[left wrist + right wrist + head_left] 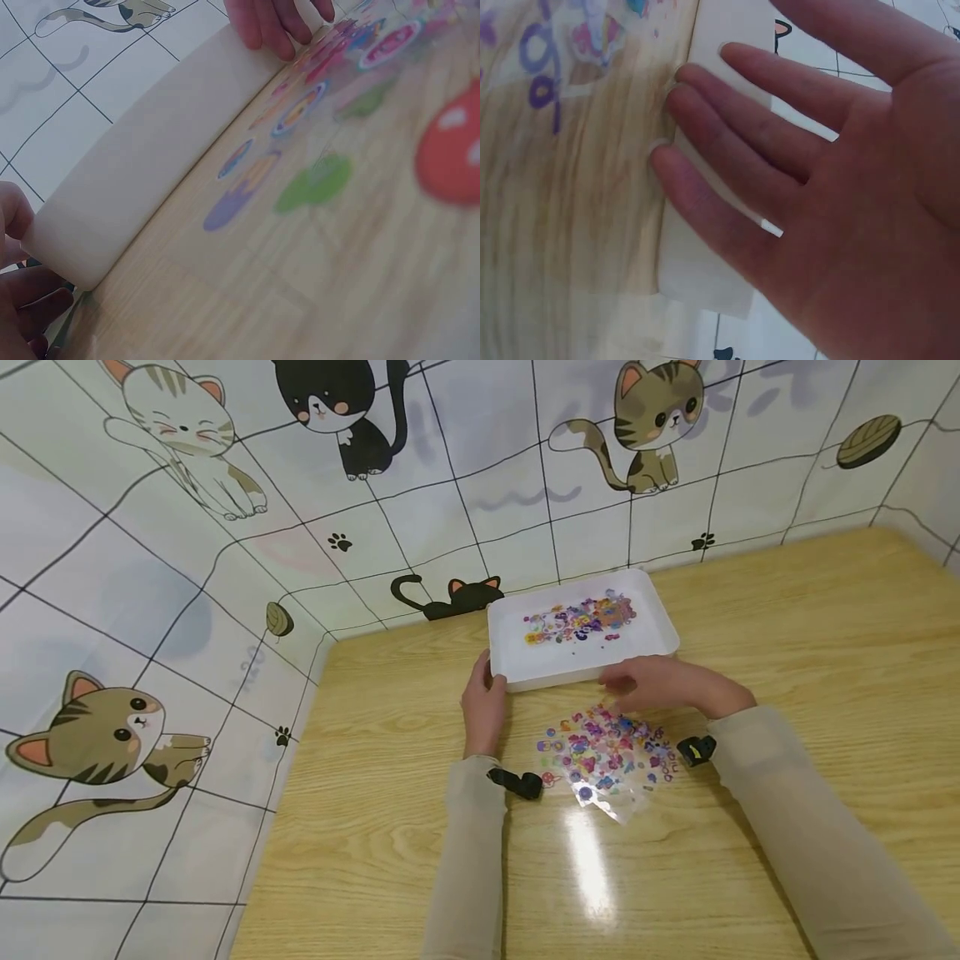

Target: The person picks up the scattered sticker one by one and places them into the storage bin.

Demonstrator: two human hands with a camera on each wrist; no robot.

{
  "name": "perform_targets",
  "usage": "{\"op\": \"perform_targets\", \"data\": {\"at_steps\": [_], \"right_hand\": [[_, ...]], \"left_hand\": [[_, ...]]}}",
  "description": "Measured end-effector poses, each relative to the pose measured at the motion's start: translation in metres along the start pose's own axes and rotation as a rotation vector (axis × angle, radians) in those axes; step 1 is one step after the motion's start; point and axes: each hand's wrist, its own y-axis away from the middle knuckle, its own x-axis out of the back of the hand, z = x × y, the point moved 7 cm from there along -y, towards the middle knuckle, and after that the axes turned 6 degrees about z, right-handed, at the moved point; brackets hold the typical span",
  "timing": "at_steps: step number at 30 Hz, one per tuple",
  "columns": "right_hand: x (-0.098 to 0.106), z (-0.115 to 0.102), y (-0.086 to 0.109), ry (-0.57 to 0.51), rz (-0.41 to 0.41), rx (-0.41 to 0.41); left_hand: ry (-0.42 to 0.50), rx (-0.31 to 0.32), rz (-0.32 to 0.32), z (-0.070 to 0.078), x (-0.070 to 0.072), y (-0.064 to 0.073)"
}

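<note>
A shallow white tray (517, 668) stands against the wall, with a patch of small colourful stickers (581, 620) in it. My left hand (484, 706) grips its front left corner; in the left wrist view its fingers (45, 304) bend around that corner. My right hand (652, 683) is at the front wall toward the right, its fingers (720, 142) spread and nearly straight, fingertips close to the tray's lower edge. Several clear sheets of colourful stickers (600, 752) lie overlapping on the table between my forearms.
The wooden table (360, 827) meets a padded wall (435, 518) with printed cats at the back and left. Black straps with small devices (525, 785) sit on both sleeves. A bright light reflection (588, 868) shows in front of the sheets.
</note>
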Motion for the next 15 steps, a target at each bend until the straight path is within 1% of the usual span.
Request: {"op": "perform_targets", "data": {"at_steps": [3,7,10,12,15], "right_hand": [[0.000,-0.003,0.000,0.069,0.001,-0.008],[-0.003,-0.010,0.001,0.169,-0.004,0.015],[-0.004,-0.015,0.001,0.249,0.010,0.036],[-0.006,-0.018,0.002,0.284,0.017,0.039],[-0.008,-0.021,0.004,0.306,0.032,0.038]], "left_hand": [[0.005,0.001,-0.002,0.001,0.000,0.001],[0.010,0.000,-0.003,0.002,0.000,0.002],[0.016,-0.021,-0.003,0.003,0.000,0.002],[0.023,-0.033,-0.002,0.003,0.000,0.002],[0.027,-0.048,-0.007,0.003,0.000,0.003]]}}
